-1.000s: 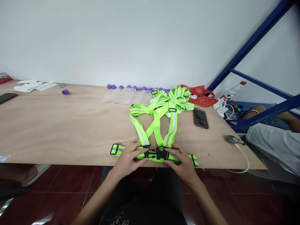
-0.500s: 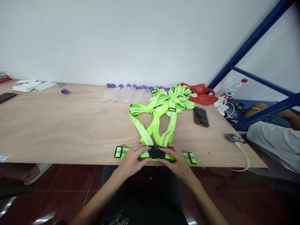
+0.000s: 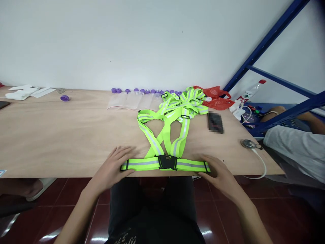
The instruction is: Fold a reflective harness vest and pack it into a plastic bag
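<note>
Vest (image 3: 165, 149) beside phone (image 3: 215, 122) (blurred)

The table (image 3: 63, 135) is pale bare wood, matt with a faint grain. The vest (image 3: 165, 135) is woven neon cloth with grey shiny stripes (its buckle (image 3: 167, 162) is black plastic). The floor (image 3: 76, 210) is glossy dark red tile. The wall (image 3: 127, 40) is matt white.

Plywood table (image 3: 63, 135) against a white wall. Purple caps (image 3: 142, 90) in a row along the back edge, clear plastic bags (image 3: 127, 101) just in front; one lone purple cap (image 3: 64, 98) farther left. White papers (image 3: 22, 92) at far left. Red plastic bag (image 3: 215, 98) at the back right. Blurred dark object (image 3: 215, 122). Blue metal rack (image 3: 279, 81); a person's white sleeve (image 3: 294, 149) beside it.
</note>
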The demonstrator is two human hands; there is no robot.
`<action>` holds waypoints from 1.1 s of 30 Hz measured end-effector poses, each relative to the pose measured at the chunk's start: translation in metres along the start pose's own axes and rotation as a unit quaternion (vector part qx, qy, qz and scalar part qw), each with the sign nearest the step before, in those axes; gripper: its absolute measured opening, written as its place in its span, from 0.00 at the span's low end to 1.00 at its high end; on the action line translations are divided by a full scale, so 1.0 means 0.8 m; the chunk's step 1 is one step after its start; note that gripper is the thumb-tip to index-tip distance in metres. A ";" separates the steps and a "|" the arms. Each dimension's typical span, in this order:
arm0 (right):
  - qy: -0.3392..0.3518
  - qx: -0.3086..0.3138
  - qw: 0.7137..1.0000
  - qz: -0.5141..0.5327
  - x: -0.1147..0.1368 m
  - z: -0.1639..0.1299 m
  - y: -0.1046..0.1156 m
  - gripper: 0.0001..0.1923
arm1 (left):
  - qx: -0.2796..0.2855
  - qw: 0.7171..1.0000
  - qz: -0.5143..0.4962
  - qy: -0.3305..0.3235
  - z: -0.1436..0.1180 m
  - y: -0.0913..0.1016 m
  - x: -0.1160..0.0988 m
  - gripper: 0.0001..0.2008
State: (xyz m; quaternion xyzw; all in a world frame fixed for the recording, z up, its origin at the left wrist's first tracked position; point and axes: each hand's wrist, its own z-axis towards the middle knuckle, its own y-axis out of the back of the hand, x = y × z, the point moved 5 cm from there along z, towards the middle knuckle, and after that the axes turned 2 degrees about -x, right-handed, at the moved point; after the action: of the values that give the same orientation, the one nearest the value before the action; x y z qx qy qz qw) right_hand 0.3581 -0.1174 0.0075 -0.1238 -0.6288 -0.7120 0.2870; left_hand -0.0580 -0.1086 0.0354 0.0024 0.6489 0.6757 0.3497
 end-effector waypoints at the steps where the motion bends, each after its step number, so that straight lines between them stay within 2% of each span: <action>1: -0.007 0.013 1.000 0.010 -0.003 -0.003 0.001 0.24 | 0.013 1.000 -0.004 0.006 -0.005 -0.002 0.009 0.22; 3: -0.020 0.038 0.999 0.029 -0.005 -0.006 -0.001 0.23 | 0.025 0.999 -0.023 0.014 -0.010 -0.005 0.021 0.19; 6: -0.045 0.053 0.996 0.052 -0.005 -0.004 -0.001 0.24 | 0.020 0.997 -0.066 0.031 -0.012 -0.003 0.023 0.22; 10: -0.080 0.037 0.992 0.085 -0.006 -0.001 0.007 0.27 | 0.005 0.990 -0.119 0.071 -0.014 0.007 0.022 0.26; 14: -0.126 0.028 0.979 0.156 -0.014 -0.001 0.012 0.26 | -0.002 0.984 -0.150 0.096 -0.019 0.011 0.029 0.25; 18: -0.158 -0.029 0.942 0.296 -0.035 0.003 0.010 0.27 | -0.038 0.966 -0.223 0.127 -0.020 0.006 0.038 0.26; 22: -0.139 -0.105 0.906 0.386 -0.050 0.014 0.006 0.24 | -0.091 0.936 -0.299 0.163 -0.019 -0.002 0.049 0.28; 28: -0.144 -0.142 0.857 0.473 -0.052 0.026 -0.009 0.21 | -0.090 0.932 -0.308 0.171 -0.015 -0.006 0.053 0.27; 30: -0.147 -0.148 0.857 0.471 -0.051 0.028 -0.010 0.21 | -0.087 0.936 -0.297 0.170 -0.013 -0.005 0.051 0.27; 33: -0.148 -0.129 0.888 0.416 -0.047 0.030 -0.005 0.22 | -0.081 0.943 -0.278 0.162 -0.009 0.001 0.047 0.28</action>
State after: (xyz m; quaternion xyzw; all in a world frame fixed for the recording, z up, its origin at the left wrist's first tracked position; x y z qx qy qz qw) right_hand 0.3813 -0.0845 -0.0118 -0.5136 -0.4579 -0.5755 0.4420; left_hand -0.0902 -0.0971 0.0181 -0.3159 0.6144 0.5934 0.4129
